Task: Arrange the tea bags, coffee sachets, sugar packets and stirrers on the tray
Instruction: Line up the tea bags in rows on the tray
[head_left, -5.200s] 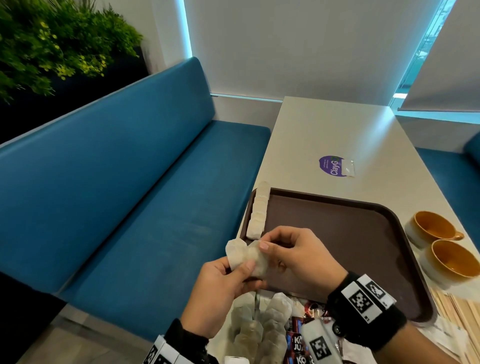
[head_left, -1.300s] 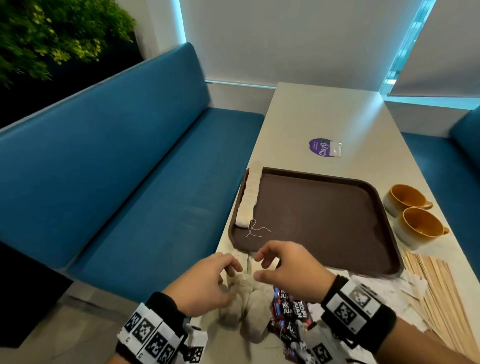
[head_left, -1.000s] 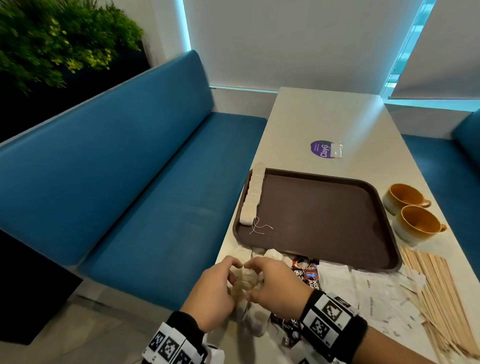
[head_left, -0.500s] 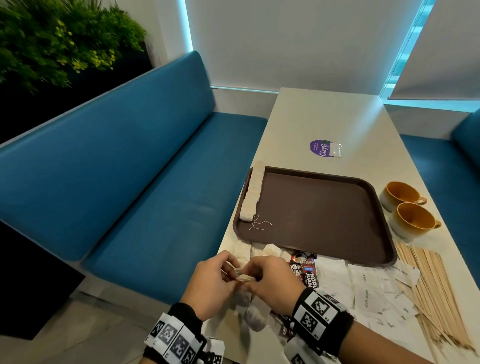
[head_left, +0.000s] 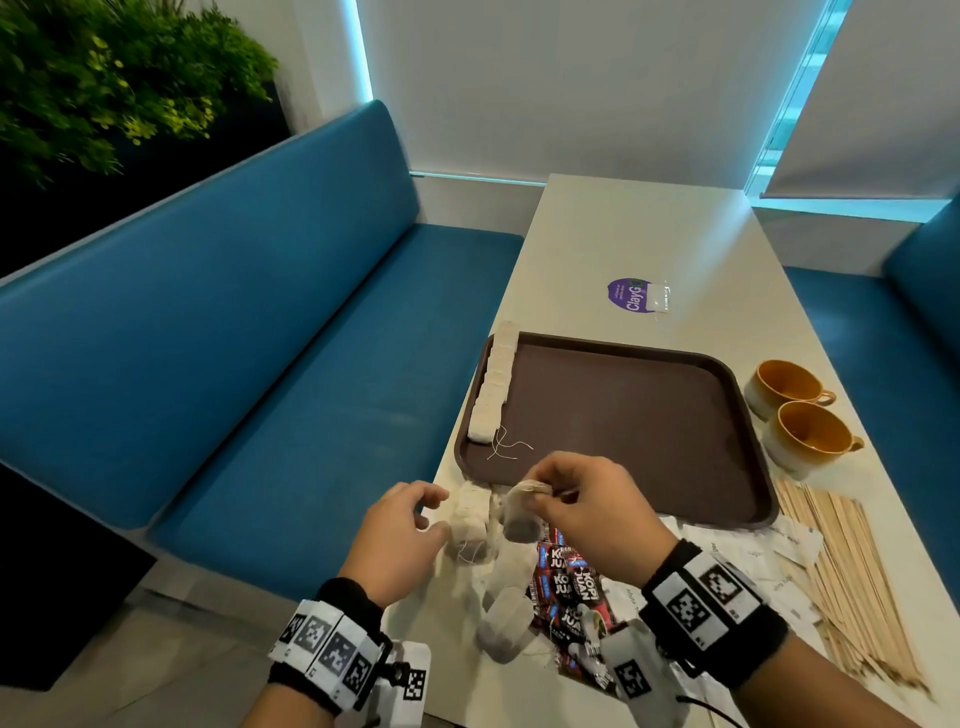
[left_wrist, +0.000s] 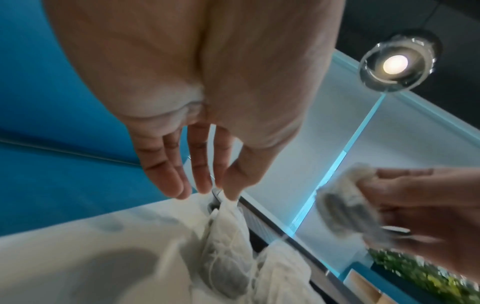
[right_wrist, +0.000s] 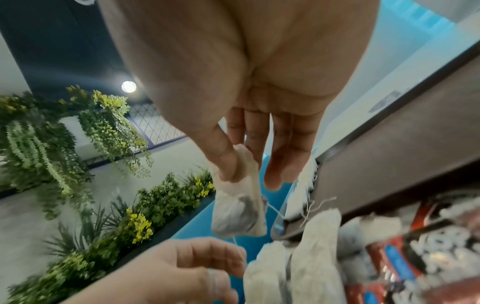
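Note:
The brown tray (head_left: 623, 415) lies on the table with a row of tea bags (head_left: 493, 389) along its left rim and a loose string beside them. My right hand (head_left: 535, 499) pinches the top of one tea bag (head_left: 521, 519) between thumb and fingers, and it hangs just above the tray's near left corner (right_wrist: 239, 216). My left hand (head_left: 434, 512) hovers to its left with fingers relaxed, its fingertips (left_wrist: 231, 193) at the top of a tea bag in the loose pile (head_left: 470, 525). A thin string runs from the hanging bag toward my left hand.
Red coffee sachets (head_left: 569, 577) lie under my right wrist, white sugar packets (head_left: 748, 545) to their right, and wooden stirrers (head_left: 852, 582) beyond those. Two orange cups (head_left: 810, 441) stand right of the tray. A blue bench (head_left: 311, 364) runs past the table's left edge.
My hands were together on a tea bag over the pile. Now they have parted; my right hand has lifted the bag up toward the tray and my left has opened.

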